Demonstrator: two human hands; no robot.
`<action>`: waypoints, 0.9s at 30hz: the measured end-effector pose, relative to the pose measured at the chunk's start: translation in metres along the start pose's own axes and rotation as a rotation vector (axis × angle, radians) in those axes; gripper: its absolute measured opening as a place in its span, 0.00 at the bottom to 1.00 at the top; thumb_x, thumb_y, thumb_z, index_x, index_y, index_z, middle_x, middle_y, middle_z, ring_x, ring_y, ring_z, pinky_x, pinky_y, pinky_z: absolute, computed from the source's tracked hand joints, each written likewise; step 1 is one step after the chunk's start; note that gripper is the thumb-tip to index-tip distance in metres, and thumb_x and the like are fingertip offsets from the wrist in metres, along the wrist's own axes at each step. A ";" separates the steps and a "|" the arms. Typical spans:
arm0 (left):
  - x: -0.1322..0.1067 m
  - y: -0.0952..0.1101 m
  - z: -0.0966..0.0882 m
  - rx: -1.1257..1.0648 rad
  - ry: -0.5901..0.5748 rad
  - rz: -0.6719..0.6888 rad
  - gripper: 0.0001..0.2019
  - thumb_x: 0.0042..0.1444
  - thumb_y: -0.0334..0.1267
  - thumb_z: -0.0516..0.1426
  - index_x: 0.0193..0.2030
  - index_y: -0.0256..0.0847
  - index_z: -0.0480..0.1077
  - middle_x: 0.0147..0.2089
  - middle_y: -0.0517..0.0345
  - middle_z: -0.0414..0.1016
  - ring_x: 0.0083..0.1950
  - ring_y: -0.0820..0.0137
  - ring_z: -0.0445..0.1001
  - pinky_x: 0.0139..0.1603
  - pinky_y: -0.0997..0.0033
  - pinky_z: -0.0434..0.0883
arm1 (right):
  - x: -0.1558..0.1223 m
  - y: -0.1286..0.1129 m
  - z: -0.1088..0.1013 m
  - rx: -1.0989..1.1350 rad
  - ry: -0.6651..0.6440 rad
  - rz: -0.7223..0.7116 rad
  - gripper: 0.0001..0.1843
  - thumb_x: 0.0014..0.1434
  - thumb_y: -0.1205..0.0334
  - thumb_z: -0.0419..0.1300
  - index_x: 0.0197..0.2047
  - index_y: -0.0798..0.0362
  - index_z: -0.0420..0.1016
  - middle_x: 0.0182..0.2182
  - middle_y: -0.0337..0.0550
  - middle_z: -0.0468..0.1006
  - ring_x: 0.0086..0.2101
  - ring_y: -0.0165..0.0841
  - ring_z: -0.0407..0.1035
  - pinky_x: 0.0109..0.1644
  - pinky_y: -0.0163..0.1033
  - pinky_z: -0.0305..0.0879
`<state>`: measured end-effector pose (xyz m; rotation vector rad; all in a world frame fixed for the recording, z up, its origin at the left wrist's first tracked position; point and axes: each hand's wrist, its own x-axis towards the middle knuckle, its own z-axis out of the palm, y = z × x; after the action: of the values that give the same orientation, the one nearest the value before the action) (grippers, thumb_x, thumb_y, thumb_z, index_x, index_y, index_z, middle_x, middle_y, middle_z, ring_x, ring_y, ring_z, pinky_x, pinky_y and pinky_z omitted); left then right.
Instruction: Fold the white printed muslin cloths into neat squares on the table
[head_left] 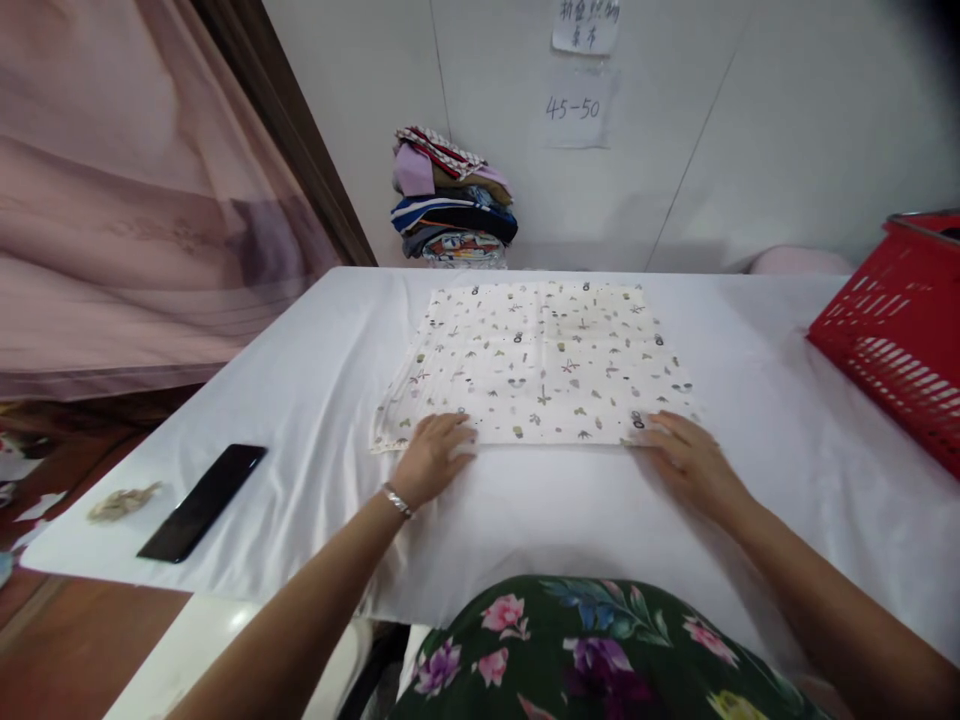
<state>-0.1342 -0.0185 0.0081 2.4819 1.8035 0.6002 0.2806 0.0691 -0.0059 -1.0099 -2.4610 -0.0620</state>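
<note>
A cream cloth (536, 360) printed with small plants lies flat in a folded rectangle on the white-covered table (315, 400). My left hand (431, 455) rests at the cloth's near left edge, its fingers curled down onto the fabric. My right hand (686, 460) lies at the near right corner with its fingers stretched flat on the edge. A bracelet sits on my left wrist.
A black phone (204, 500) and a small crumpled scrap (124, 502) lie at the table's near left. A red plastic basket (900, 330) stands at the right edge. A stack of folded clothes (450, 200) stands against the far wall. A pink curtain (135, 200) hangs on the left.
</note>
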 end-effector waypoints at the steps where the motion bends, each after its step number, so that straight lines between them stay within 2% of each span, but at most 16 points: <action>1: 0.009 0.010 0.010 -0.031 0.018 0.058 0.13 0.54 0.37 0.57 0.47 0.42 0.70 0.53 0.48 0.69 0.54 0.62 0.66 0.56 0.54 0.61 | 0.007 -0.007 0.005 0.036 -0.025 -0.045 0.13 0.61 0.61 0.51 0.47 0.50 0.70 0.50 0.49 0.69 0.53 0.42 0.61 0.54 0.50 0.60; 5: 0.040 0.031 0.037 -0.080 0.021 0.199 0.11 0.56 0.37 0.55 0.46 0.41 0.70 0.47 0.50 0.72 0.49 0.65 0.68 0.50 0.62 0.65 | 0.033 -0.026 0.022 0.100 -0.073 -0.156 0.12 0.61 0.62 0.52 0.46 0.52 0.71 0.47 0.50 0.72 0.48 0.41 0.64 0.50 0.49 0.63; 9: 0.052 0.034 0.040 -0.035 0.004 0.242 0.10 0.60 0.36 0.51 0.43 0.41 0.71 0.43 0.52 0.73 0.45 0.67 0.68 0.46 0.64 0.66 | 0.045 -0.025 0.030 0.139 -0.078 -0.177 0.12 0.62 0.65 0.50 0.43 0.51 0.73 0.43 0.48 0.74 0.43 0.39 0.66 0.45 0.47 0.65; 12: 0.053 0.034 0.039 -0.034 0.023 0.218 0.11 0.61 0.37 0.48 0.42 0.41 0.71 0.41 0.53 0.74 0.43 0.68 0.69 0.44 0.65 0.66 | 0.047 -0.024 0.030 0.217 -0.079 -0.129 0.13 0.62 0.65 0.49 0.44 0.49 0.74 0.42 0.46 0.75 0.42 0.39 0.67 0.44 0.47 0.66; 18: 0.056 0.037 0.041 -0.112 0.079 0.103 0.12 0.62 0.37 0.47 0.43 0.40 0.71 0.39 0.53 0.75 0.41 0.69 0.71 0.43 0.65 0.68 | 0.051 -0.026 0.028 0.317 -0.094 0.063 0.14 0.62 0.61 0.49 0.45 0.47 0.74 0.41 0.45 0.75 0.42 0.38 0.68 0.44 0.46 0.69; 24: 0.057 0.038 0.040 -0.164 0.049 0.098 0.11 0.61 0.36 0.49 0.43 0.40 0.72 0.40 0.53 0.75 0.42 0.69 0.71 0.44 0.65 0.68 | 0.051 -0.026 0.028 0.308 -0.140 0.030 0.14 0.62 0.63 0.49 0.45 0.48 0.74 0.40 0.45 0.75 0.42 0.38 0.67 0.43 0.44 0.68; 27: 0.057 0.039 0.039 -0.210 0.057 0.075 0.10 0.59 0.35 0.50 0.42 0.40 0.72 0.40 0.54 0.75 0.41 0.69 0.71 0.44 0.65 0.68 | 0.051 -0.028 0.028 0.308 -0.120 -0.005 0.13 0.62 0.64 0.49 0.45 0.49 0.73 0.41 0.46 0.74 0.42 0.38 0.67 0.44 0.44 0.67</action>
<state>-0.0719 0.0287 -0.0022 2.4233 1.5772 0.8264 0.2191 0.0876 -0.0041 -0.8941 -2.4788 0.3753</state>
